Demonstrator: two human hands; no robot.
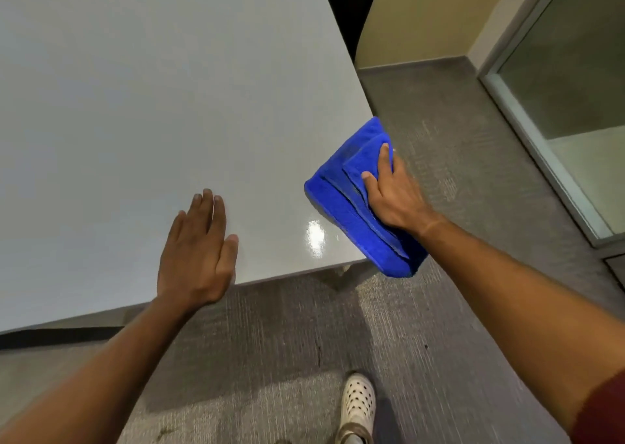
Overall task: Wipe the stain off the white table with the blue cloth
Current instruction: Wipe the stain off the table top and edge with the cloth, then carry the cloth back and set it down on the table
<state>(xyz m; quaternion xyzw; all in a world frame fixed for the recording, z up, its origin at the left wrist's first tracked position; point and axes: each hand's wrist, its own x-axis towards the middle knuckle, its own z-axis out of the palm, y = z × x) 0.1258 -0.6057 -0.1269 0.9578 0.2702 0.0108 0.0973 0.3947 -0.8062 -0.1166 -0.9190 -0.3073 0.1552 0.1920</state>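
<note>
Flat, left hand (198, 251) splayed on white table (135, 105); right hand (394, 193) clamps blue cloth (351, 207).

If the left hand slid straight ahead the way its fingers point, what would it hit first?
Nothing, as far as this view shows. The left hand lies flat, fingers pointing up the white table, which is bare along that line. The blue cloth sits off to its right, under the right hand.
</note>
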